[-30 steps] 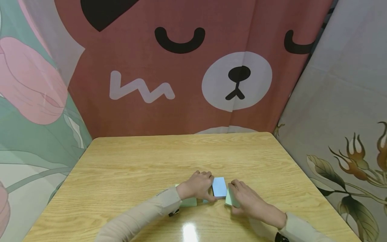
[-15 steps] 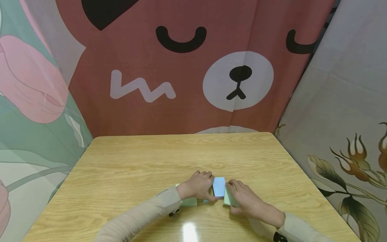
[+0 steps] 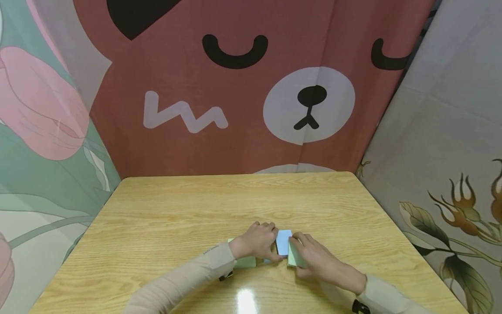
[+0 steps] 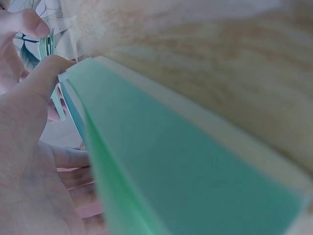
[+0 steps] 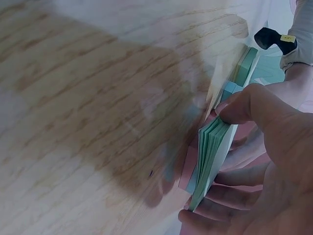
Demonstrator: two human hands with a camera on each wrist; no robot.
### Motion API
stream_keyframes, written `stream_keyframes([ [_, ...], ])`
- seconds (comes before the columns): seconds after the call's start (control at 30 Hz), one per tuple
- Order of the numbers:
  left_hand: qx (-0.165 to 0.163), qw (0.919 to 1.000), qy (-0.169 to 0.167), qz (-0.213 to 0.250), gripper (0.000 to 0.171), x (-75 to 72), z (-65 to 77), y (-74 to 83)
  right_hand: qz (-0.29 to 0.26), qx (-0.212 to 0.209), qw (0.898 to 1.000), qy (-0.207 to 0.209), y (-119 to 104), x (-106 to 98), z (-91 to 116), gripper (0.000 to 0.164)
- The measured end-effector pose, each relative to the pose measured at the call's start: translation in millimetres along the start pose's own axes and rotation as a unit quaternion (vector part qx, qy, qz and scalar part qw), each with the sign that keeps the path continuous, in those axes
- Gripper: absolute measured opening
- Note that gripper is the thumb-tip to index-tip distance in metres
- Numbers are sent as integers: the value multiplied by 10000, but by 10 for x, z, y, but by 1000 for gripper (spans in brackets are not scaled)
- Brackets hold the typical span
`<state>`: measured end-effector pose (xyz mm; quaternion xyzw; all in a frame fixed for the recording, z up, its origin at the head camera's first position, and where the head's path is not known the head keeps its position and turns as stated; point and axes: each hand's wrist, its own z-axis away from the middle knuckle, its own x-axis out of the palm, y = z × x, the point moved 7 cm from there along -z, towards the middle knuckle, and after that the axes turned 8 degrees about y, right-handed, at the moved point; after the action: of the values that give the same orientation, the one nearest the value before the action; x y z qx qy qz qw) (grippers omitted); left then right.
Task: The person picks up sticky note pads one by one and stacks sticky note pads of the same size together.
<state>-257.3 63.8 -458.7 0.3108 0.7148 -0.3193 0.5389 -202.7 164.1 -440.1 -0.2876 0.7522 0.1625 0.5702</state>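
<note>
Near the front of the table, my left hand (image 3: pixel 256 241) holds a light blue sticky note pad (image 3: pixel 283 242) at its left side, thumb on the near edge and fingers toward the far edge. My right hand (image 3: pixel 323 261) pinches a green sticky note pad (image 5: pixel 210 154) between thumb and fingers; its sheets are fanned apart in the right wrist view. This pad overlaps the right part of the blue one. Another green pad (image 3: pixel 245 262) lies beneath my left wrist, large in the left wrist view. A pink pad edge (image 5: pixel 188 169) shows behind the held green pad.
A smaller blue pad (image 5: pixel 230 89) lies between the left green pad and my hands, mostly hidden from the head view. The wood-grain table (image 3: pixel 188 205) reaches back to a printed bear curtain (image 3: pixel 235 152). Patterned curtains hang at both sides.
My right hand has slid left with the green pad, which now covers more of the blue pad. My left hand has stayed in place.
</note>
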Motion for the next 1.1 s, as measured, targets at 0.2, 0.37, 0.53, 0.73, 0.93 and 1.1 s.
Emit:
stream_keyframes([
  [0.2, 32, 10000, 64, -21, 76, -45, 8, 18, 58, -65, 9998, 151, 6, 9, -18, 73],
  [0.37, -8, 10000, -59, -37, 77, -42, 10, 19, 44, -36, 9998, 168, 9, 12, -43, 74],
  [0.53, -53, 9999, -158, -34, 78, -27, 9, 15, 1, -77, 9999, 85, 2, 25, -63, 74],
  [0.73, -81, 9998, -195, 23, 77, -28, 12, 10, -32, -78, 10000, 21, 10, 51, -90, 76],
  [0.93, -78, 9999, -102, 100, 73, -32, 18, 11, -150, -132, 9997, 115, 9, 40, -152, 76],
  [1.1, -99, 9998, -101, 142, 71, -44, 19, 10, -186, -191, 9996, 51, 17, 57, -194, 75],
])
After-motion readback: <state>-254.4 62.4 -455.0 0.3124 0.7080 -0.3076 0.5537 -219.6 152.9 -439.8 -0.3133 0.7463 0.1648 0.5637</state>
